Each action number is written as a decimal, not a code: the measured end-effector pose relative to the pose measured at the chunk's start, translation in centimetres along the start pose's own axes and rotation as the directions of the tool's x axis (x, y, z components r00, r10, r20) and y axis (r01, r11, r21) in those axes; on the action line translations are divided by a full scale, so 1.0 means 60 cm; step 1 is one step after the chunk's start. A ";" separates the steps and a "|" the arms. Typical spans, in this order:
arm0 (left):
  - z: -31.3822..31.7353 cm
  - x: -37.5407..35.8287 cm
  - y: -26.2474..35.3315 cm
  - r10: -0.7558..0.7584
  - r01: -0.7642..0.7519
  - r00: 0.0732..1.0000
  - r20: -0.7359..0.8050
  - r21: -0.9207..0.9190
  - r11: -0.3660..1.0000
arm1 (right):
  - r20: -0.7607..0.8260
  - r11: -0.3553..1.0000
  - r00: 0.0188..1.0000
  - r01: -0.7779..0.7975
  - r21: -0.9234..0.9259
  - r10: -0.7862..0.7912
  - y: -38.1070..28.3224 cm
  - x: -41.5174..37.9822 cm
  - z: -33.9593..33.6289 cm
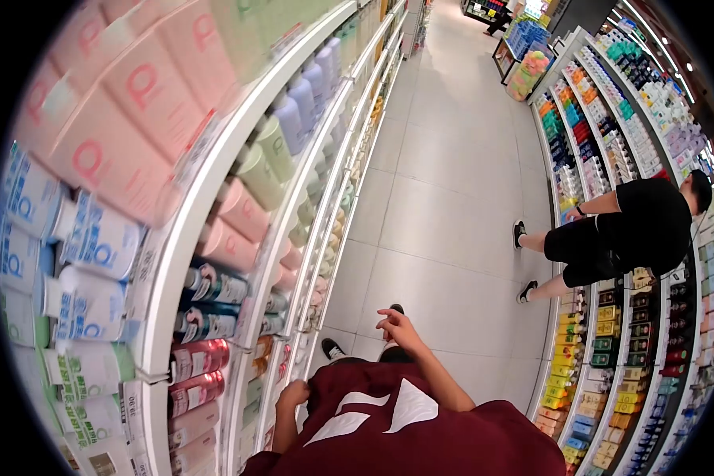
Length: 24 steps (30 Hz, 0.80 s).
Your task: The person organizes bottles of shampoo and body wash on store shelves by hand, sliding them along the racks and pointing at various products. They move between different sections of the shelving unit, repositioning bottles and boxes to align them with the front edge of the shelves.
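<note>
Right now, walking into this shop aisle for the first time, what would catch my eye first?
Probably the pink boxes stacked on the top shelf at left, looming close above blue and white packs. Next, the person in black bending toward the right-hand shelves across the pale tiled floor. Low down, the wearer's left hand is close against the lower left shelves, while the right hand hangs free and empty over the floor.

Left hand (292,394) low, fingers curled; right hand (398,327) raised, loosely open (empty grip).
</note>
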<state>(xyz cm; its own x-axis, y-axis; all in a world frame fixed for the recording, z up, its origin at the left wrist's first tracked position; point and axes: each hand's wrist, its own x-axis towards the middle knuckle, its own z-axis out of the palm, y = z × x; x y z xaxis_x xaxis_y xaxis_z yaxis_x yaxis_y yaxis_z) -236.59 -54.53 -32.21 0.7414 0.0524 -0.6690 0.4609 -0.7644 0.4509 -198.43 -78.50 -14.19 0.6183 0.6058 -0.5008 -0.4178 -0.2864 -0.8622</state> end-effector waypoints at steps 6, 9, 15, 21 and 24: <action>-0.158 0.012 0.250 -0.217 0.215 0.976 0.038 -0.378 0.900 | 0.061 1.000 0.998 0.015 -0.009 -0.014 -0.109 0.081 -0.125; -0.187 0.077 0.315 -0.230 0.213 0.972 -0.036 -0.257 0.943 | 0.055 0.998 0.997 0.055 0.015 -0.056 -0.132 0.130 -0.205; -0.210 0.176 0.435 -0.281 0.013 0.904 -0.323 -0.636 0.772 | 0.042 0.998 0.997 0.061 0.009 -0.061 -0.176 0.171 -0.335; -0.278 0.222 0.531 -0.354 0.092 0.869 -0.347 -0.589 0.803 | 0.025 0.998 0.998 0.058 0.001 -0.058 -0.202 0.195 -0.414; -0.308 0.245 0.541 -0.365 -0.002 0.834 -0.413 -0.665 0.747 | 0.031 0.997 0.996 0.078 0.026 -0.079 -0.208 0.208 -0.434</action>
<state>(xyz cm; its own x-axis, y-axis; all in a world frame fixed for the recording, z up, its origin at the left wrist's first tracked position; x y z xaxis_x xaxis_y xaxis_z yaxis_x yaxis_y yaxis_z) -201.74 -66.68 -16.48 0.6517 0.5884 -0.4786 0.6671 -0.1443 0.7309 -168.14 -86.70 -11.66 0.6286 0.6489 -0.4287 -0.3855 -0.2187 -0.8964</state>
